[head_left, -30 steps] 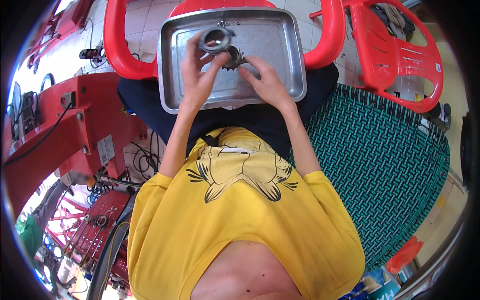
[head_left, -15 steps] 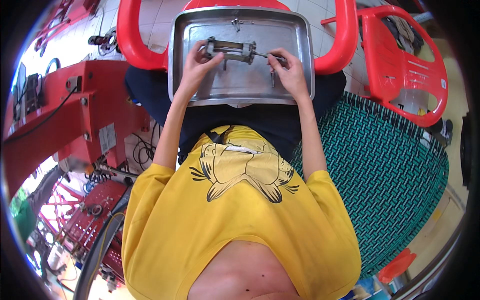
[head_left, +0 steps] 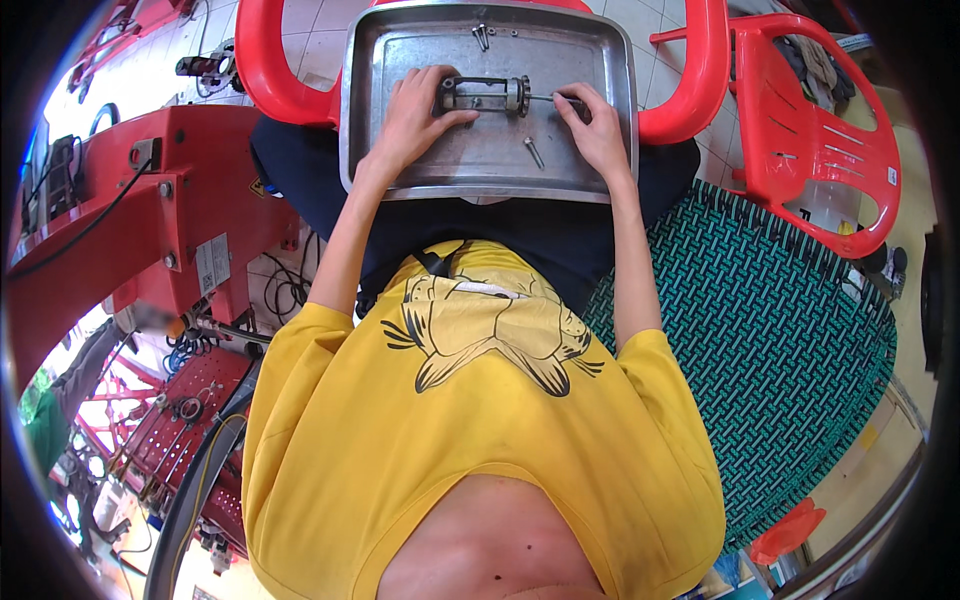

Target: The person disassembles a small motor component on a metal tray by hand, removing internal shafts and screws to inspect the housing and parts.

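A metal frame-like mechanical assembly [head_left: 490,95] with a round toothed or bolted flange at its right end lies level over the tray. My left hand [head_left: 418,115] is closed around its left end, thumb along the near side. From the flange a thin rod [head_left: 541,97] sticks out to the right. My right hand [head_left: 594,125] pinches the outer end of that rod between thumb and fingers. Below the assembly a loose bolt [head_left: 534,152] lies in the metal tray [head_left: 480,190], which rests on my lap. More small bolts [head_left: 482,38] lie near the tray's far wall.
Red plastic chair arms [head_left: 265,75] flank the tray, and another red chair [head_left: 820,140] stands at the right. A green woven seat [head_left: 770,370] is beside my right arm. Red machinery [head_left: 180,210] with cables is at my left.
The assembly has come down toward the tray and shifted slightly right. The bolt that was near my right hand now lies apart from it in the tray.
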